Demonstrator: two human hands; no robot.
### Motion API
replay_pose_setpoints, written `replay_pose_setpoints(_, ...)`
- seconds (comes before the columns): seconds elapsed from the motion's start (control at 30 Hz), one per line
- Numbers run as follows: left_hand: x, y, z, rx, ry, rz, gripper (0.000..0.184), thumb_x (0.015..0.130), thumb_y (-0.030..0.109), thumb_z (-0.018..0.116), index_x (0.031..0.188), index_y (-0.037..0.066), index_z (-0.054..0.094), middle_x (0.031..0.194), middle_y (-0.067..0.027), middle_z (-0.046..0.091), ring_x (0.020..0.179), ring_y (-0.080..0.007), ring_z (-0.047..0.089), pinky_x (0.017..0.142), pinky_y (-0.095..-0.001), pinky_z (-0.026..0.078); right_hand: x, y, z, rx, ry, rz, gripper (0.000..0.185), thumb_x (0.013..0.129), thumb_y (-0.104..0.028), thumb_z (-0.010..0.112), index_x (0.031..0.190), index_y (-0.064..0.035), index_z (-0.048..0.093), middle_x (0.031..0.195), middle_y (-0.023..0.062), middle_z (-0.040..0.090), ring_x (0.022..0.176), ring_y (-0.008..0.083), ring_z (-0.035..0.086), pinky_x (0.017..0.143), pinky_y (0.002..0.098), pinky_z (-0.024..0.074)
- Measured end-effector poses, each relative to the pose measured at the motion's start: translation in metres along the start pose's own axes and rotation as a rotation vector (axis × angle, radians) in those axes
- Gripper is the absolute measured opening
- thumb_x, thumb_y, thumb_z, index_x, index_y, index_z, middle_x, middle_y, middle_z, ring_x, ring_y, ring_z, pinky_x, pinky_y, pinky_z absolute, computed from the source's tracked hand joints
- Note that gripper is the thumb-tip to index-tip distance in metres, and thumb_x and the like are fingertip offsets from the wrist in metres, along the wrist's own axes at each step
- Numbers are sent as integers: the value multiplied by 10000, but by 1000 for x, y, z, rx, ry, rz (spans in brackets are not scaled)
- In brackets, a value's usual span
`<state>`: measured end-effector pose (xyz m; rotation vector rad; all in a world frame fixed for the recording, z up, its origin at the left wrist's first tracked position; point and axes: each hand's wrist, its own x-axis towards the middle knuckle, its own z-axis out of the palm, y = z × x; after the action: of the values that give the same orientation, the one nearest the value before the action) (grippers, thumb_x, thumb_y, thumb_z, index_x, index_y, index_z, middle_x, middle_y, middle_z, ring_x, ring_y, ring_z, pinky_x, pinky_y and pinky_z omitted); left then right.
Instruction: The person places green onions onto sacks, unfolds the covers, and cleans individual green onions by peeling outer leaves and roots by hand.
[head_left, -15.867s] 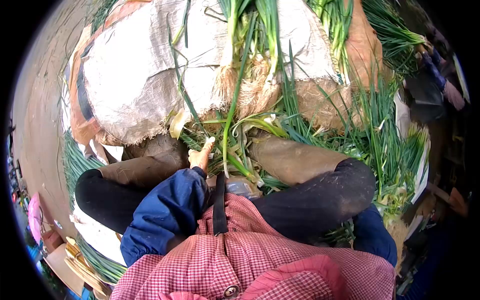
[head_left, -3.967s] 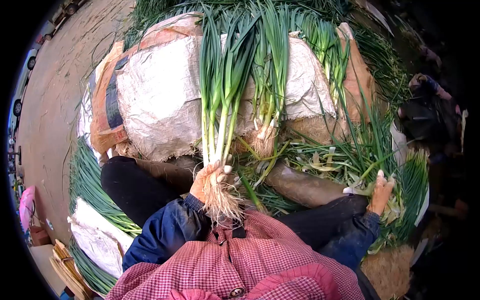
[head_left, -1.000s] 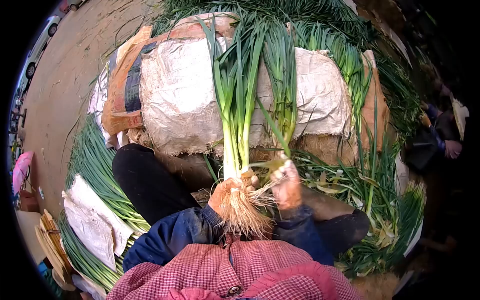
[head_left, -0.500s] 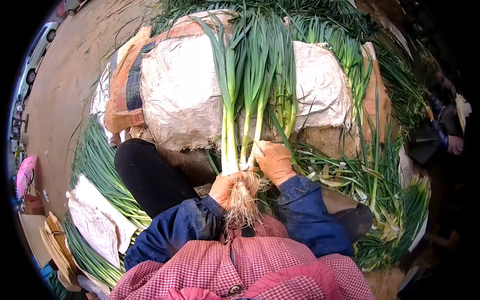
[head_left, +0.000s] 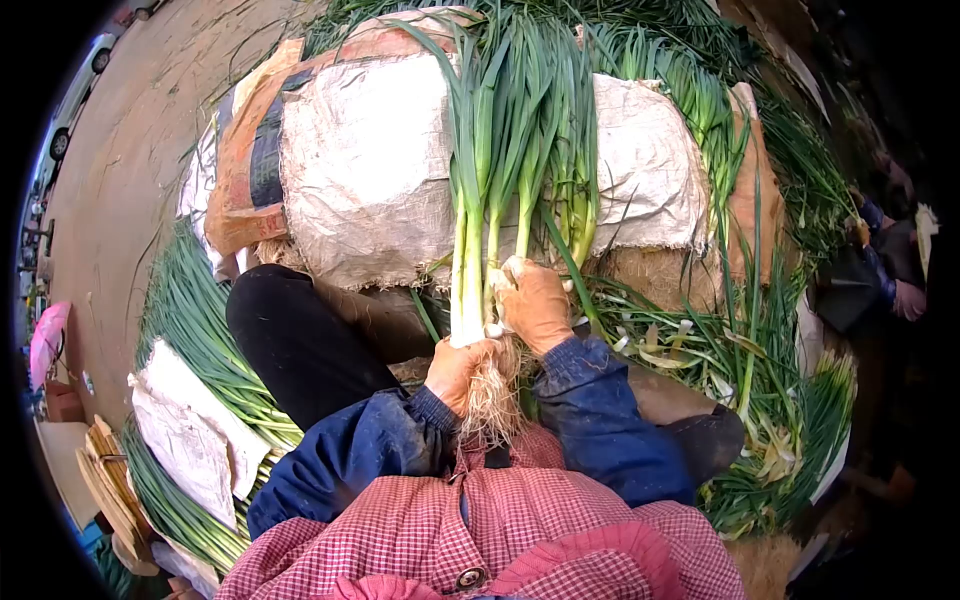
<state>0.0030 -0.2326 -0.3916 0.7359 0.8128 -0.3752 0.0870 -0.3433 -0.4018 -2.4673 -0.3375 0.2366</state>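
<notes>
My left hand [head_left: 461, 376] is closed round the base of a bunch of green garlic [head_left: 470, 270], just above a tangle of pale roots [head_left: 492, 398]. The bunch has whitish stems and long flat green leaves pointing away from me. On the bunch's right side my right hand [head_left: 538, 306] is closed at the lower stems, its thumb and fingers pinching close to one stalk's white base. More stalks [head_left: 578, 210] lie right of the bunch on a cloth-covered bundle. Exactly what the right fingertips grip is partly hidden.
Whitish woven sacking [head_left: 365, 170] covers the bundle ahead of my knees. Piled green stalks [head_left: 205, 320] lie at my left, partly under a white cloth [head_left: 195, 430]. Loose leaves and peelings [head_left: 690, 345] litter the right side. Another person [head_left: 890, 250] is at the far right.
My right hand has shifted slightly left and up along the stems, closer to the bunch. The stalks have drawn closer together, and their tops have swung a little to the right.
</notes>
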Motion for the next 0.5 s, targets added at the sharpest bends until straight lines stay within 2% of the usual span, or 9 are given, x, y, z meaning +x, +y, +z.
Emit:
replay_pose_setpoints(0.03, -2, 0, -1, -16, 12, -7, 156, 746, -70, 531, 899, -57, 559, 642, -57, 540, 488, -135, 519, 418, -253, 443, -10, 3, -1, -4, -21, -2, 184, 848, -157, 588, 934, 2, 621, 725, 72, 638, 647, 170, 594, 600, 326, 485)
replay_pose_setpoints(0.1, -2, 3, -5, 33, 1, -67, 150, 746, -65, 530, 893, -66, 561, 653, -63, 546, 487, -134, 518, 413, -251, 440, -33, 4, -8, 665, -125, 215, 147, 858, -125, 588, 910, 6, 625, 748, 62, 644, 623, 121, 586, 545, 253, 472)
replay_pose_setpoints(0.17, -7, 11, 3, 21, -19, -114, 183, 755, -51, 539, 936, -78, 546, 682, -73, 556, 491, -129, 525, 414, -235, 446, -67, -11, -19, 1045, 81, 100, 118, 869, -87, 575, 902, 19, 616, 771, 67, 648, 616, 89, 581, 517, 198, 461)
replay_pose_setpoints(0.23, 1, 9, 2, -41, -35, -122, 233, 752, -46, 552, 981, -86, 536, 704, -82, 565, 498, -128, 534, 420, -233, 462, -78, -11, -51, 1354, 11, 231, 126, 866, -31, 555, 970, 17, 606, 803, 75, 646, 665, 99, 591, 611, 211, 483)
replay_pose_setpoints(0.3, 9, 7, -9, -35, -102, -110, 279, 767, -23, 534, 1038, -89, 523, 715, -94, 574, 521, -138, 553, 445, -243, 491, -77, 20, -49, 927, 133, 181, 196, 829, 15, 538, 1014, 1, 599, 919, 105, 618, 789, 142, 584, 728, 255, 476)
replay_pose_setpoints(0.37, 11, 4, -12, -138, -170, -214, 328, 788, 13, 504, 1101, -83, 496, 745, -102, 579, 538, -146, 563, 455, -258, 503, -68, 47, -49, 236, 232, 38, 283, 791, 27, 530, 1065, -18, 585, 1042, 135, 576, 930, 189, 558, 835, 304, 457)
replay_pose_setpoints(0.43, 17, -6, -21, -131, -236, -280, 351, 794, 40, 486, 1130, -61, 484, 766, -94, 576, 546, -151, 568, 466, -271, 510, -41, 46, -33, 656, -4, 396, 411, 801, -123, 564, 1190, -1, 508, 1098, 131, 551, 1025, 210, 508, 906, 318, 418)
replay_pose_setpoints(0.47, 19, -10, -24, -176, -275, -349, 356, 789, 44, 488, 1131, -53, 486, 767, -86, 573, 539, -148, 562, 469, -274, 508, -23, 38, -23, 750, -126, 391, 434, 828, -194, 574, 1195, 24, 492, 1124, 140, 535, 1034, 200, 509, 914, 304, 413)
replay_pose_setpoints(0.5, 18, -10, -27, -218, -310, -413, 360, 784, 49, 490, 1131, -46, 488, 768, -78, 570, 533, -146, 556, 472, -276, 505, -13, 49, 2, 738, -186, 259, 399, 839, -240, 584, 1132, 26, 528, 1050, 124, 569, 950, 179, 546, 824, 282, 449)
